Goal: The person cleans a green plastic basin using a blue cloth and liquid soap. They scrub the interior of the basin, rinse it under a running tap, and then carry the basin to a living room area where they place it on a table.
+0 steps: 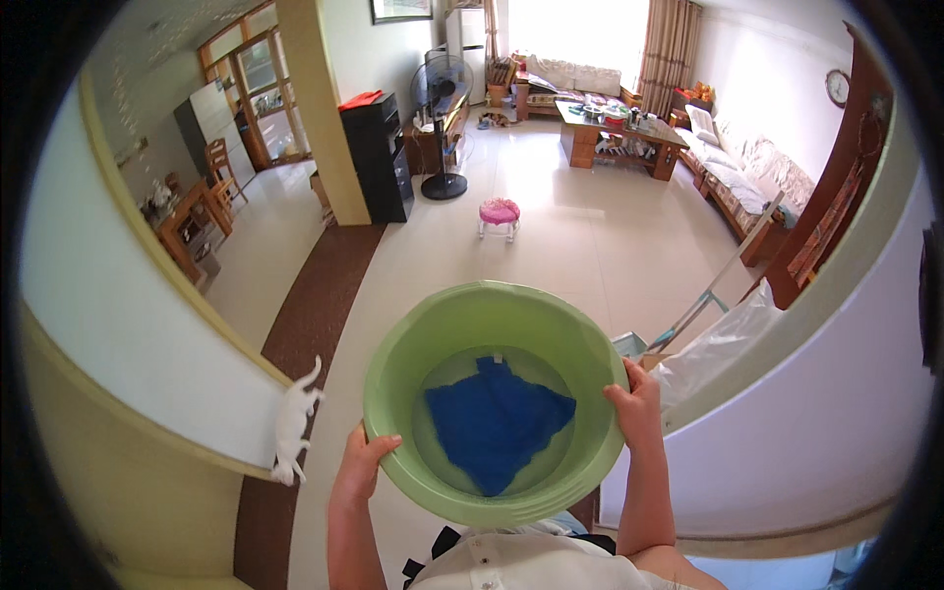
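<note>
A round green plastic basin (pixel 494 313) is held up in front of my body, over the tiled floor. My left hand (pixel 361 461) grips its rim at the lower left, thumb over the edge. On the opposite side my right hand (pixel 638 402) clasps the rim, with the thumb on top. A blue cloth (pixel 498 424) with a small pale tag lies in shallow water at the bottom of the basin. The fingers beneath the rim are largely hidden.
A white cat (pixel 293 424) is on the floor by the left wall edge. Ahead is a pink-topped stool (pixel 500 212), with a standing fan (pixel 442 88) and a wooden coffee table (pixel 619 133) beyond. A long-handled dustpan (pixel 630 344) and plastic bag (pixel 719 343) are at right.
</note>
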`<act>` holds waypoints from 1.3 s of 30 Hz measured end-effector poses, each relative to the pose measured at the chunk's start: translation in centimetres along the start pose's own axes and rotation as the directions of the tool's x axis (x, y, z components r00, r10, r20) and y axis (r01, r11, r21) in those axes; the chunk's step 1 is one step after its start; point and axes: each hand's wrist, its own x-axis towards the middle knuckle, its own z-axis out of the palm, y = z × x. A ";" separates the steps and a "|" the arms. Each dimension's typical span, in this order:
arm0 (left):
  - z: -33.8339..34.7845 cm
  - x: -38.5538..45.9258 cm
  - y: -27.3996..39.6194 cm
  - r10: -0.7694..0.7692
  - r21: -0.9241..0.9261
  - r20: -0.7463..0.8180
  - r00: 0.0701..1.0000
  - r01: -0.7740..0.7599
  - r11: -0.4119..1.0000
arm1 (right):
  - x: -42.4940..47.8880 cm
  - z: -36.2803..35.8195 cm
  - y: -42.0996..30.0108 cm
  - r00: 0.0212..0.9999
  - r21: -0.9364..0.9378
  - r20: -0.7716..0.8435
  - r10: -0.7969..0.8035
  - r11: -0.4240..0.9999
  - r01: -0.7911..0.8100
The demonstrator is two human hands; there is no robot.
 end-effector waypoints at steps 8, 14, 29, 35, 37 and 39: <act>6.0 18.8 3.0 -0.042 0.010 0.094 0.995 0.042 0.999 | 17.3 -0.1 -0.4 0.994 0.055 -0.106 -0.023 0.998 0.029; 11.1 35.4 7.0 0.015 -0.017 0.204 0.979 -0.012 1.000 | 31.0 -0.1 0.2 0.974 0.023 -0.220 -0.047 0.998 0.054; 22.1 71.5 15.1 -0.021 0.050 0.459 0.888 -0.002 0.999 | 58.3 0.8 2.2 0.897 -0.066 -0.441 0.014 0.997 -0.048; 28.1 83.5 15.7 -0.045 0.130 0.472 0.880 -0.020 0.991 | 69.9 -0.7 4.4 0.894 0.034 -0.448 0.032 0.999 -0.019; 30.7 87.6 15.9 -0.029 0.130 0.463 0.886 -0.035 0.991 | 74.3 -2.0 5.8 0.902 0.065 -0.429 0.042 0.998 -0.016; 33.3 91.1 16.1 -0.021 0.131 0.455 0.890 -0.043 0.991 | 78.7 -2.8 6.7 0.886 0.066 -0.462 0.041 0.998 -0.012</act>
